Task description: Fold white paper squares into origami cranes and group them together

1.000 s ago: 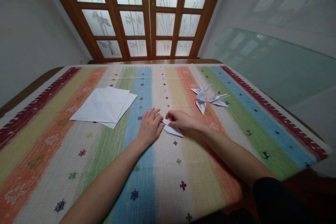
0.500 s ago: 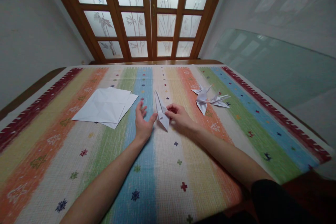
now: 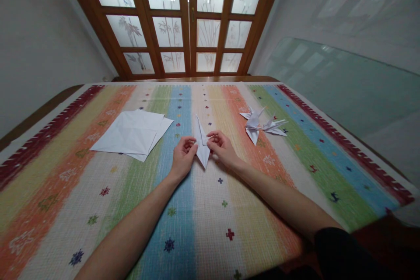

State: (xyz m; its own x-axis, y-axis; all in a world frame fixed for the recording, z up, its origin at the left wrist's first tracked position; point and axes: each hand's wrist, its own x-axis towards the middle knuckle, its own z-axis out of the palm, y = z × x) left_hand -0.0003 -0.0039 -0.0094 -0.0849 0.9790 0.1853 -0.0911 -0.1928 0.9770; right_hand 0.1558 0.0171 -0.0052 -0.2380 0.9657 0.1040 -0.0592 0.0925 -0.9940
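Note:
A narrow white folded paper [image 3: 203, 152], shaped like a long kite with a pointed top and bottom, is held between my two hands over the middle of the table. My left hand [image 3: 184, 154] pinches its left edge between thumb and curled fingers. On the opposite edge, the thumb and fingers of my right hand [image 3: 223, 148] grip the paper too. One flap lies folded along its upper part, with a slit running down the centre.
White paper sheets [image 3: 131, 133] lie stacked at the left. Finished folded paper cranes [image 3: 254, 124] rest at the right. A striped tablecloth [image 3: 210, 227] covers the table, and wooden doors with frosted panes [image 3: 190, 52] stand beyond it.
My left hand's fingers have closed from a spread pose onto the paper's left edge. The folded paper has turned slightly, its lower tip shifting left and toward me.

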